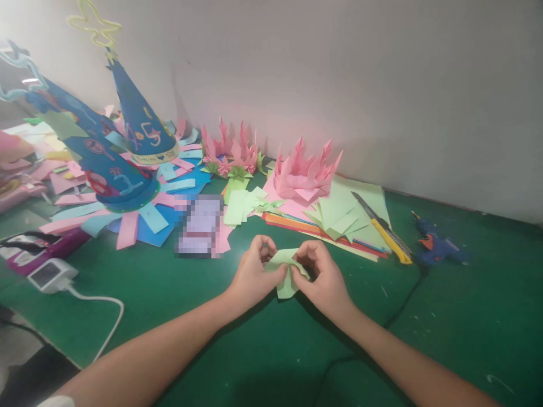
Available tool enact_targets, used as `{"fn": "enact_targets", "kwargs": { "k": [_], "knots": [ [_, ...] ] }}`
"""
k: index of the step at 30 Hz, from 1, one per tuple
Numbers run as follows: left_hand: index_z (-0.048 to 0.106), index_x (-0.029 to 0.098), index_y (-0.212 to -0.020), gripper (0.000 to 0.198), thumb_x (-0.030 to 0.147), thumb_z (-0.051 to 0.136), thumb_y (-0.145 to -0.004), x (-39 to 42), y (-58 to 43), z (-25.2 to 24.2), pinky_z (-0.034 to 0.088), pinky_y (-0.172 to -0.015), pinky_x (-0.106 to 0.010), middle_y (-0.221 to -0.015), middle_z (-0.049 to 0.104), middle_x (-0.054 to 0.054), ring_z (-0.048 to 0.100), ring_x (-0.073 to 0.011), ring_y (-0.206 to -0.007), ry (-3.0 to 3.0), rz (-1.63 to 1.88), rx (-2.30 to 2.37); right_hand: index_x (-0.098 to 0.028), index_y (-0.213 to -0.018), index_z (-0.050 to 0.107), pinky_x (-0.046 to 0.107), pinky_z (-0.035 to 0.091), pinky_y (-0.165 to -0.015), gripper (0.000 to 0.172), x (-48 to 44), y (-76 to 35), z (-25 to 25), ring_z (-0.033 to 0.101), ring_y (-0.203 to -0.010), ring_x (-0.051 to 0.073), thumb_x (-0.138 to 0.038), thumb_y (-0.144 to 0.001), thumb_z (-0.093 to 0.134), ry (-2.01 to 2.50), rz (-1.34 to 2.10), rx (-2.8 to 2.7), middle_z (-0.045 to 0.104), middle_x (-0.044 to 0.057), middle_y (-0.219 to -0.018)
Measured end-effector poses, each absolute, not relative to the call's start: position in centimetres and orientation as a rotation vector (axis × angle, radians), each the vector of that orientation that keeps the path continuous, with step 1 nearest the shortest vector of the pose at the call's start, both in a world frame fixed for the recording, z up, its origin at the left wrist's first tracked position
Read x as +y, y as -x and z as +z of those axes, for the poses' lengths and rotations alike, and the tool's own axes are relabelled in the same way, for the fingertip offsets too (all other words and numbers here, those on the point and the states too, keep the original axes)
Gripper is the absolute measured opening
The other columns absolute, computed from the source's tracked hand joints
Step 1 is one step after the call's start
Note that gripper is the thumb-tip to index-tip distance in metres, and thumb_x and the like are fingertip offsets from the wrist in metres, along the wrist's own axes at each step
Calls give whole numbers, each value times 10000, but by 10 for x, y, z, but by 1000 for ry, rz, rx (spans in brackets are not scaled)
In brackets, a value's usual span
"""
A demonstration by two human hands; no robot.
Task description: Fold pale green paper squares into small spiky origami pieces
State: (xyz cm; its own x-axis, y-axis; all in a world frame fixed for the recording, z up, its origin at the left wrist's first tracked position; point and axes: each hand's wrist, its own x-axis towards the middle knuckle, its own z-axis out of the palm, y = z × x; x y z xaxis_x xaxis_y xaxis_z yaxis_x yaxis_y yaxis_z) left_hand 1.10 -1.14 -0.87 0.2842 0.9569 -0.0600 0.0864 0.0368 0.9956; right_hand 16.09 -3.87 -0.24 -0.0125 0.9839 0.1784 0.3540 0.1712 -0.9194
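A small folded piece of light green paper (285, 274) is held just above the green table (178, 294), between both hands. My left hand (254, 274) pinches its left side with curled fingers. My right hand (320, 277) pinches the right side, thumb and fingertips pressed on a fold. Behind the hands lie a stack of coloured paper sheets (339, 226) with cut green pieces on top, and a pink paper lotus (303, 172).
A yellow utility knife (386, 229) and a blue glue gun (436, 246) lie at the right. Two blue paper cones (139, 121) and pink and blue strips fill the left. A white charger (51, 275) with cable sits front left. Another pink lotus (231, 150) stands by the wall.
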Motion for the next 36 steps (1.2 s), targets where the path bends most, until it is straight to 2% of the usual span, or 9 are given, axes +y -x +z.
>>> {"fn": "enact_targets", "kwargs": {
  "k": [9, 13, 21, 26, 31, 36],
  "knots": [
    [374, 211, -867, 276, 154, 579, -692, -15, -12, -1, 347, -567, -192, -696, 408, 72, 422, -72, -614, -1482, 851, 1119, -243, -891, 352, 243, 476, -625, 323, -41, -156, 0, 530, -659, 114, -125, -678, 564, 1376, 890, -1463, 466, -48, -730],
    [370, 212, -878, 265, 158, 563, -705, -15, -11, -1, 367, -579, -197, -709, 448, 66, 454, -78, -628, -1477, 828, 1099, -246, -935, 352, 241, 475, -633, 356, -40, -157, 0, 543, -662, 116, -120, -671, 554, 1385, 906, -1478, 490, -51, -717],
    [405, 201, -958, 298, 173, 571, -712, -16, -9, -1, 411, -645, -230, -799, 566, 18, 550, -117, -707, -1547, 780, 1053, -242, -1015, 358, 255, 485, -647, 403, -43, -158, -3, 602, -701, 138, -133, -674, 542, 1468, 888, -1556, 591, -3, -836],
    [425, 204, -936, 272, 169, 565, -706, -14, -8, 0, 398, -604, -224, -768, 572, 25, 535, -114, -661, -1597, 764, 1068, -250, -1006, 345, 246, 481, -634, 399, -43, -158, 0, 589, -675, 130, -132, -677, 538, 1451, 909, -1552, 584, -24, -792],
    [437, 197, -921, 280, 137, 564, -680, -12, -7, -3, 409, -609, -217, -766, 558, 33, 537, -107, -663, -1563, 816, 1092, -250, -980, 347, 253, 479, -649, 395, -41, -158, -1, 554, -646, 122, -120, -666, 547, 1409, 883, -1527, 516, -57, -697],
    [453, 193, -913, 279, 118, 570, -670, -9, -5, -7, 419, -639, -210, -801, 546, 29, 538, -104, -714, -1451, 892, 1101, -255, -1075, 337, 292, 481, -707, 447, -40, -160, 0, 552, -717, 140, -169, -710, 580, 1249, 954, -1497, 534, -28, -773]
  ]
}}
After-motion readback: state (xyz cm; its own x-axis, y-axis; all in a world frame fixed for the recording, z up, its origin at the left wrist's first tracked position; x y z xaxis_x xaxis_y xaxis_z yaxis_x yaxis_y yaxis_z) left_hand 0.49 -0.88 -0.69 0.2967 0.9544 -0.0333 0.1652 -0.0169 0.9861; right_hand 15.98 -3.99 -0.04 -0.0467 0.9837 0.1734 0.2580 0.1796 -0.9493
